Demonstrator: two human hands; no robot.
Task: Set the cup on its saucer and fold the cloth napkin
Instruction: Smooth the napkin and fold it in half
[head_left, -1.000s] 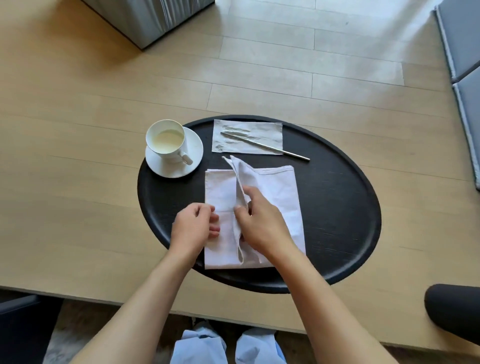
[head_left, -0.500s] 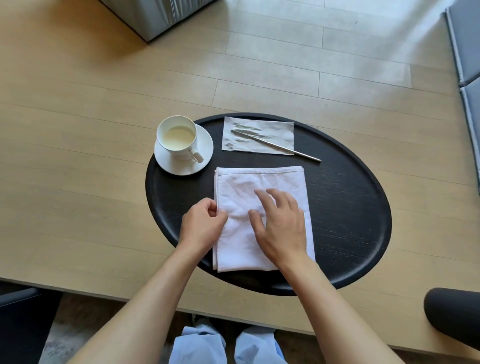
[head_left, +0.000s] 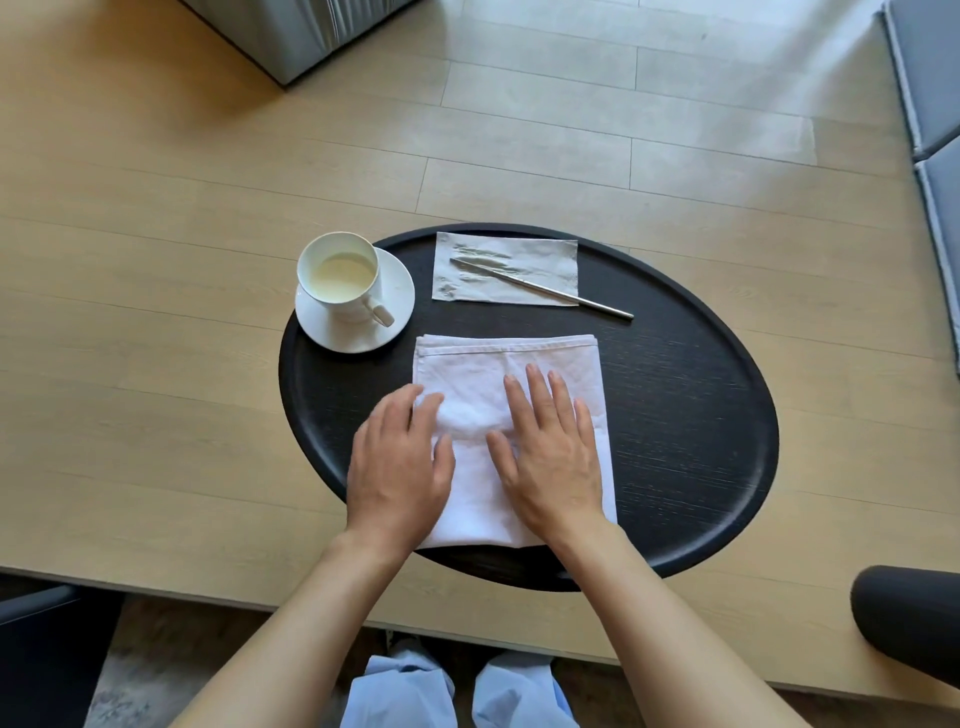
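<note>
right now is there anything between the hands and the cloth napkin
Nothing visible. The left hand and right hand both lie flat, directly on the folded cloth napkin on the black tray. The cup sits on its saucer beyond the napkin, apart from it.

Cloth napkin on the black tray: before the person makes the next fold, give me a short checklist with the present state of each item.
1. Cup seated on its saucer, upright: ok.
2. Cloth napkin lying flat as a neat rectangle, far edges aligned: ok.
3. Both hands flat on the napkin, left hand on its left edge, right hand on the middle: ok.
4. Napkin wholly on the tray: ok.
5. Napkin clear of the saucer and of the knife on the paper napkin: ok, gaps show.
6. Layers underneath even: cannot tell, hidden.
</note>
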